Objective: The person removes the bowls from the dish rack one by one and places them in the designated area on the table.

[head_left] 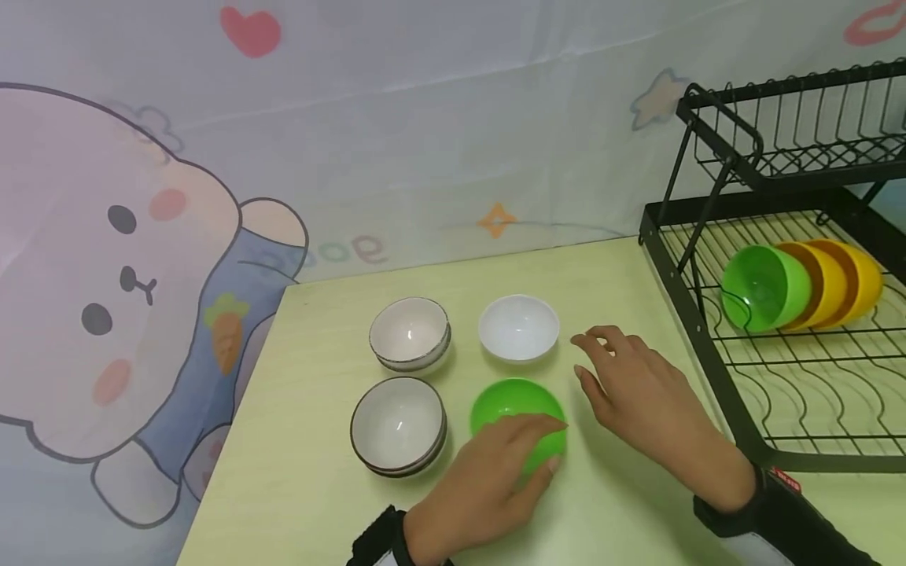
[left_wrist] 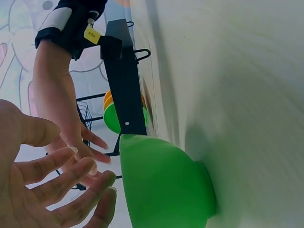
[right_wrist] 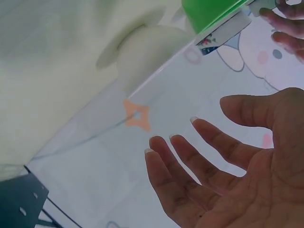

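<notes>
A green bowl (head_left: 508, 395) stands upright on the table, partly hidden behind my left hand (head_left: 490, 476) in the head view. In the left wrist view, that hand's loosely bent fingers (left_wrist: 71, 183) hover near the rim of the green bowl (left_wrist: 164, 185) and hold nothing. My right hand (head_left: 640, 393) is in the air just right of a white bowl (head_left: 519, 328), apart from it. From the right wrist view, its fingers (right_wrist: 175, 180) are spread and relaxed, with nothing between them; the white bowl (right_wrist: 147, 57) is beyond.
Two stacks of dark-rimmed white bowls, a rear stack (head_left: 409, 334) and a front stack (head_left: 398, 424), stand on the left. At the right is a black two-tier dish rack (head_left: 679, 330). Its lower tier holds another green bowl (head_left: 760, 287) and yellow bowls (head_left: 859, 283), tipped on their sides.
</notes>
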Available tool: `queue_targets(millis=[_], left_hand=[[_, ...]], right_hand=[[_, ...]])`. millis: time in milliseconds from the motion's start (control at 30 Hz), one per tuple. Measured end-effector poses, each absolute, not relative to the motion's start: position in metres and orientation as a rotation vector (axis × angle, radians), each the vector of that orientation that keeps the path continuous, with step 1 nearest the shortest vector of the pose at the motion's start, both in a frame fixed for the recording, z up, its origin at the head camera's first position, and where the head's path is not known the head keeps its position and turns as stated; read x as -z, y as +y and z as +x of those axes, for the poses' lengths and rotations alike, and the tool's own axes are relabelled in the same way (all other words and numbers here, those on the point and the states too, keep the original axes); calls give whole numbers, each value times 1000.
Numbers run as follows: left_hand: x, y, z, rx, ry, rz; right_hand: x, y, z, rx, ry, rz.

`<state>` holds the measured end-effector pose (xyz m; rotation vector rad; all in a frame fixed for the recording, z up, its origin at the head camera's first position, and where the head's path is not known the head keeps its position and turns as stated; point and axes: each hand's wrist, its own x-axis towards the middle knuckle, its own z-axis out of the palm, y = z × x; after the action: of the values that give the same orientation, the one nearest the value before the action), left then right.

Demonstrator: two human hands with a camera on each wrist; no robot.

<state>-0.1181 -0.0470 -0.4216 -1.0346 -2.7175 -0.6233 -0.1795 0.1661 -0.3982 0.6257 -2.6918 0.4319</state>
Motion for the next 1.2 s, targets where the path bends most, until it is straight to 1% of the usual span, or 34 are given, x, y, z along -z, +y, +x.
queue_targets(millis=[367, 633, 900, 1200], left_hand=[[423, -53, -121, 541, -2652, -1020], [422, -52, -123, 545, -2620, -1036], [423, -49, -123, 554, -2633, -1041], [422, -47, -122, 646, -2694, -1028]], right_hand=[[381, 203, -192, -360, -2706, 575], [360, 248, -216, -287, -2877, 356], [352, 290, -233, -238, -2973, 100], [357, 322, -255, -269, -3021, 4]])
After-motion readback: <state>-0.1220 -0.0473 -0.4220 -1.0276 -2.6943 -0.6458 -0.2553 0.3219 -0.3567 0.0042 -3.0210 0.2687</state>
